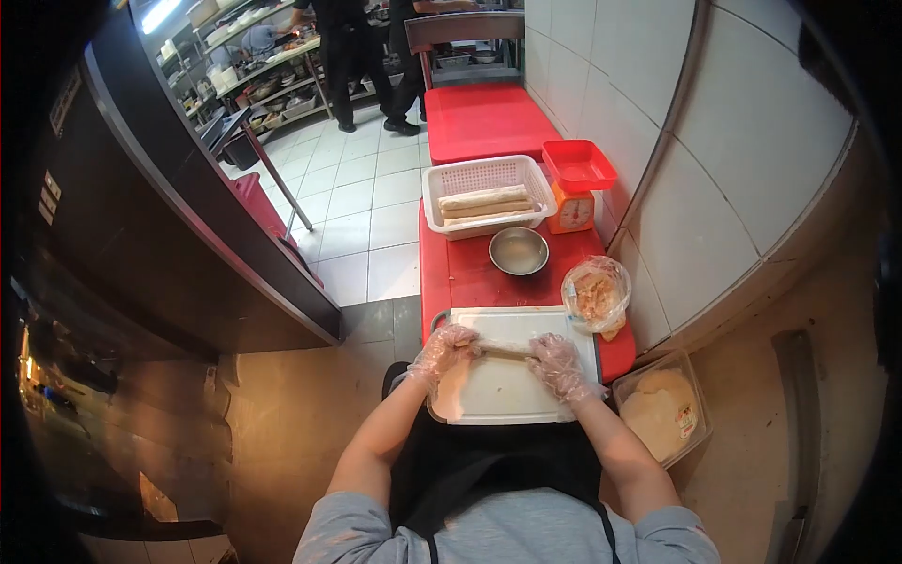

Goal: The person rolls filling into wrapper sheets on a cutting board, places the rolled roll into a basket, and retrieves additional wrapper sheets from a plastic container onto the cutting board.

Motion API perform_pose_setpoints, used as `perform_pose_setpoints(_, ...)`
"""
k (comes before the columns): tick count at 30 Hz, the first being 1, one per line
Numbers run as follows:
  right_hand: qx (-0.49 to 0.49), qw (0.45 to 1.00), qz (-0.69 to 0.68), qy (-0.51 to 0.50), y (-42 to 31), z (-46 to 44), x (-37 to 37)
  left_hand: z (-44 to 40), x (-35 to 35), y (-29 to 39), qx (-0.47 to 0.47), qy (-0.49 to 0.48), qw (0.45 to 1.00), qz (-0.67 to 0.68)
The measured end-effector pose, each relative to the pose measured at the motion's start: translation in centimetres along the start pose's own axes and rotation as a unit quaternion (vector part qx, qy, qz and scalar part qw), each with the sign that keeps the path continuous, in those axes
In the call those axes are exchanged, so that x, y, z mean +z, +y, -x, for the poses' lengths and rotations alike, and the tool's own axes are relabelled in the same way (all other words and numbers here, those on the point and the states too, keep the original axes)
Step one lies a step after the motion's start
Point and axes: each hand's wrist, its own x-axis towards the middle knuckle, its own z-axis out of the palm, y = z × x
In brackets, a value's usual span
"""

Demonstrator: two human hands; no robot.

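Observation:
A pale, long spring roll (505,348) lies crosswise over the white cutting board (498,402). My left hand (444,352), in a clear plastic glove, has its fingers closed round the roll's left end. Gloved the same way, my right hand (560,365) grips the right end. Just beyond the board stands a small metal bowl (519,251) with some liquid in it. To its right is an open plastic bag of orange-pink filling (598,291). Several finished rolls (484,203) lie in a white perforated basket (442,179) farther back.
An orange kitchen scale (570,214) with a red pan (580,167) stands beside the basket, near the tiled wall (714,160). At lower right, a clear container (658,414) holds round pale wrappers. Two people (352,56) stand in the kitchen behind, by loaded shelves (282,80).

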Motion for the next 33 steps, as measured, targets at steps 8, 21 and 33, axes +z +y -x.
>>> perform_pose_setpoints(8, 0.015, 0.995, 0.038, -0.087, -0.4, -1.8, 0.2, -0.6, 0.5, 2.6, 0.131, 0.022, 0.973, -0.191)
perform_pose_setpoints(21, -0.009, 0.993, -0.005, -0.115, 4.6, 1.8, -5.5, -2.2, 0.8, 4.6, 0.125, -0.071, 0.958, -0.247)
perform_pose_setpoints(33, 0.236, 0.887, -0.396, 0.034, 6.8, 1.3, -2.2, -7.2, 5.8, 6.7, 0.008, -0.351, 0.906, -0.236)
